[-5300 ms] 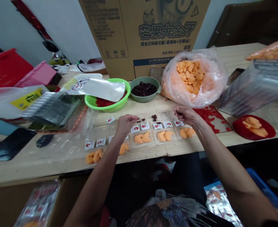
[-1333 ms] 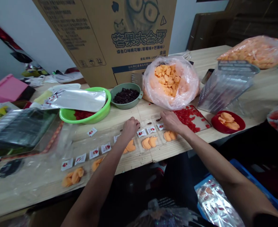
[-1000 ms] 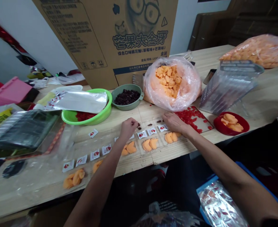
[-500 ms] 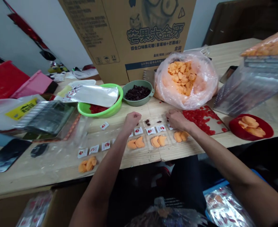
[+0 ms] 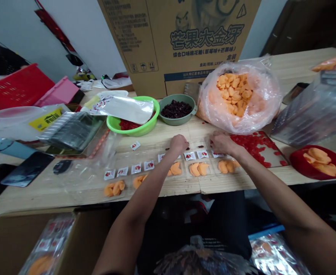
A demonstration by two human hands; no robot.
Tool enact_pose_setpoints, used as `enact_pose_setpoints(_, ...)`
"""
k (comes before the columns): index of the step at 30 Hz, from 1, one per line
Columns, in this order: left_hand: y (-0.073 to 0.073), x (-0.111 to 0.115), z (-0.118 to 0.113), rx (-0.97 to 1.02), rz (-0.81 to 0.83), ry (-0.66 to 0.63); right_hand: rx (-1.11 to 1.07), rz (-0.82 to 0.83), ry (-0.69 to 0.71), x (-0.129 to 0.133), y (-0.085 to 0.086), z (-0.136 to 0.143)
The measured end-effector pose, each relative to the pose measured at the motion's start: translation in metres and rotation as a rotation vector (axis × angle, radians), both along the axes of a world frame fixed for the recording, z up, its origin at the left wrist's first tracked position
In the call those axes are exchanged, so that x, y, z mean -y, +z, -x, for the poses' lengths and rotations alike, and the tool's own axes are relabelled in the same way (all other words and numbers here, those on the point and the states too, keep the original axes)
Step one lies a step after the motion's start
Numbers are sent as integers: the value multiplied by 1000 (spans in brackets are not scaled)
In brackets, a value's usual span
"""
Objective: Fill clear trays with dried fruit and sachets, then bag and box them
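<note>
My left hand [image 5: 179, 143] is closed above a clear tray, next to a dark dried piece; what its fingers hold is too small to make out. My right hand [image 5: 221, 143] is bent over the tray at the right, fingers pressed together, their tips hidden. Several clear trays in a row hold orange slices [image 5: 198, 169] in front and white sachets [image 5: 202, 154] behind them. A small dark piece [image 5: 200, 146] lies in the back compartment between my hands. Red pieces [image 5: 249, 147] cover a flat board beside my right hand.
Behind the trays stand a green bowl [image 5: 156, 124], a grey-green bowl of dark pieces [image 5: 176, 120] and a bag of orange slices [image 5: 208, 118]. A red bowl [image 5: 296, 166] is at the right, a phone [image 5: 27, 169] at the left. A cardboard box [image 5: 156, 82] rises behind.
The view has shifted, so the table items appear farther right. My left hand has moved right along the trays, near the middle one. My right hand stays by the right tray.
</note>
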State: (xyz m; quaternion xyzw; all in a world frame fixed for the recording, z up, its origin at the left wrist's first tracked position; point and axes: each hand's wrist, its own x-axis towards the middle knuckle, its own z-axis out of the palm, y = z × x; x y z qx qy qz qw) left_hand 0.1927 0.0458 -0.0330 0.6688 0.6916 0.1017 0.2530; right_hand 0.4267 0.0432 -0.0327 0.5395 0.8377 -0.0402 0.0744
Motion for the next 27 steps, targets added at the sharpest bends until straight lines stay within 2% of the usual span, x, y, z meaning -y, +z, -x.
enact_pose_setpoints(4,0,1,11,165,3,45,13,-19,21,-3,-1,-2)
enact_pose_setpoints(9,7,4,23,917,177,219,46,12,52,-14,-7,0)
enact_pose_setpoints(12,11,5,26,1061,237,246,23,10,30,-16,-1,-2)
enact_pose_setpoints(14,13,5,27,1120,246,243,-68,6,-43,-15,5,-4)
enact_pose_setpoints(17,13,5,28,997,200,195,-250,3,-179,-8,10,1)
enact_pose_setpoints(19,13,5,26,722,116,116,-335,11,-170,-2,10,13)
enact_pose_setpoints(23,13,4,19,102,-37,-79,-381,40,45,12,5,49)
enact_pose_setpoints(25,12,4,16,-42,-61,-134,-312,-2,148,18,4,64)
enact_pose_setpoints(27,10,4,13,-81,-56,-173,-228,-51,218,22,5,72)
